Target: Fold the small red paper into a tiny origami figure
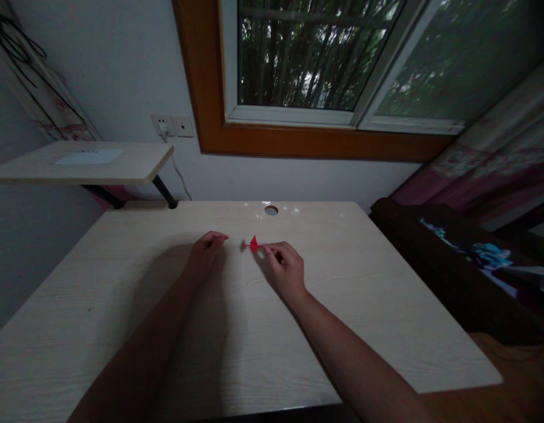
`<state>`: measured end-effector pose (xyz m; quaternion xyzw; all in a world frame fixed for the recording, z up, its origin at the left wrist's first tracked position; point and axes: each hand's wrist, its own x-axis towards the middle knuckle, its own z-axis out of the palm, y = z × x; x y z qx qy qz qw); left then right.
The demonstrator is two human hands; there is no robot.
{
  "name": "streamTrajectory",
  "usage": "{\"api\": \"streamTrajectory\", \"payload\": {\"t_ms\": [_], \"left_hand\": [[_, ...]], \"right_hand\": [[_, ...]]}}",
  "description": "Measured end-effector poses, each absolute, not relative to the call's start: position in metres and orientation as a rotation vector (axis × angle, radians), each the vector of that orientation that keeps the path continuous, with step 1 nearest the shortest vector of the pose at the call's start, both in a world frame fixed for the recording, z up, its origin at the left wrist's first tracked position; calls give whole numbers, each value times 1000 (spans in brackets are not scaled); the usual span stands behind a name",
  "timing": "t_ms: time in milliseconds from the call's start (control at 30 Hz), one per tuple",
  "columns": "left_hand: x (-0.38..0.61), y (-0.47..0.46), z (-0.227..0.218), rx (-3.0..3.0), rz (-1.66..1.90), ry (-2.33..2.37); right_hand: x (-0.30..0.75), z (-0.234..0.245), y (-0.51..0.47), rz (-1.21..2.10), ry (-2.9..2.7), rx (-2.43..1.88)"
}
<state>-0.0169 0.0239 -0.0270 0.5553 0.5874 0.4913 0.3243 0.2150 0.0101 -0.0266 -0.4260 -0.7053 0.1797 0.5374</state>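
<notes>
A brown-framed glass window (311, 59) beyond the pale wood-grain surface (378, 311)'s far edge; right grip (265, 248) pinches a red, pointed piece (254, 244) (left grip (225, 237) pressed together)

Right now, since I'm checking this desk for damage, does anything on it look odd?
One small thing: a dark speck on the desktop, well to the left of the left hand. It stands out against the pale surface; I can't tell whether it's dirt or damage.

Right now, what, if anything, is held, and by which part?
The right hand pinches the small red piece by its thin end, on the picture's right. Whether the left hand holds anything cannot be told.
</notes>
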Motion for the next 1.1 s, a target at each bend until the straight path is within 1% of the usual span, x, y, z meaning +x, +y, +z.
{"api": "streamTrajectory", "payload": {"t_ms": [1100], "left_hand": [[-17, 26, -29, 1494, 1252, 1493]], "right_hand": [[216, -30, 13, 426, -1667, -1037]]}}
